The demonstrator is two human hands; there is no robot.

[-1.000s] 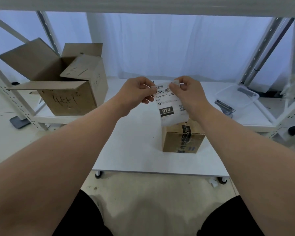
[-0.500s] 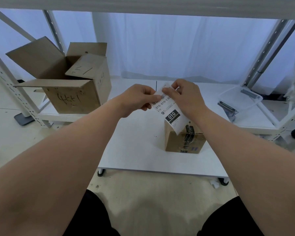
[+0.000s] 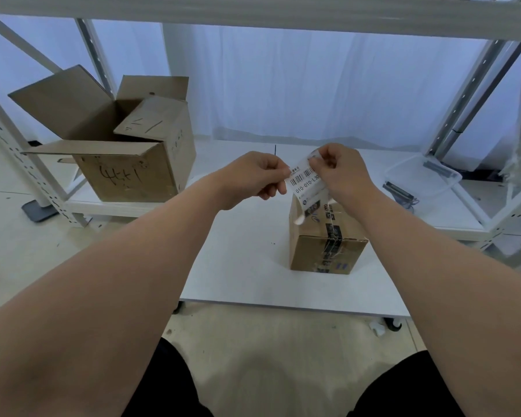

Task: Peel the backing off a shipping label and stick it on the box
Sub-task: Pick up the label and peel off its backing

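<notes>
So, label [image 3: 306, 183]: held up in the air between both hands, print facing the person, barcode end uppermost.
Left hand [image 3: 253, 176]: pinching the label's left edge near the top, other fingers curled under.
Right hand [image 3: 343, 173]: pinching the top right corner, fingertips bunched as if working at the edge.
Backing: I cannot tell whether it has begun to come away. The lower end curls loosely.
Box [image 3: 325, 239]: small, taped shut, standing on the table [image 3: 238, 266] just below the hands and a little nearer the person.
Label to box: straight above the far left part of the box top. The curled lower end hangs near that top, and contact cannot be made out from here.
Long axis: the label runs from the right hand's pinch down and slightly left toward the box. The box's tape seam runs away from the person, so the two lie roughly in line.
Nearer hand: the right sits over the box, while the left is off to its left over bare table.
Next move, to my eye: finish the peel up here, then lower the sheet a short way, with the right hand leading it down.
Risk: the curled free end could catch the cardboard first and stick crooked.
Elsewhere: a big open carton [image 3: 118, 152] sits well apart on the left.
</notes>
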